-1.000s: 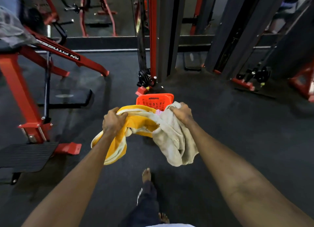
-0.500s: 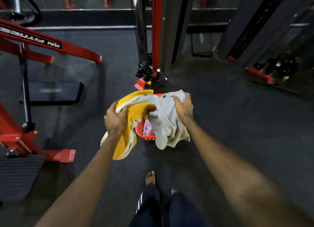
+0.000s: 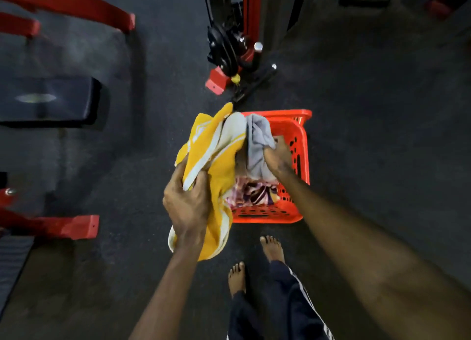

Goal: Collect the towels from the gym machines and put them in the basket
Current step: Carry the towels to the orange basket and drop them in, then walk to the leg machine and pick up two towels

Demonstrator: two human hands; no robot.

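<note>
An orange plastic basket (image 3: 300, 148) with slotted walls stands on the dark floor just ahead of my bare feet. A patterned pink and purple cloth (image 3: 252, 193) lies inside it. My left hand (image 3: 187, 202) grips a yellow towel with white stripes (image 3: 216, 158), which hangs over the basket's left rim and down outside it. My right hand (image 3: 279, 156) is inside the basket, closed on a grey towel (image 3: 257, 138) that bunches against the yellow one.
A red machine base with black weight plates (image 3: 229, 51) stands right behind the basket. Red frame legs (image 3: 76, 226) and a black pad (image 3: 48, 100) sit at the left. Dark rubber floor spreads to the right.
The basket has come much closer in view and now lies right below me. Both hands have lowered the towels onto it; the right hand has dropped inside with the grey towel.
</note>
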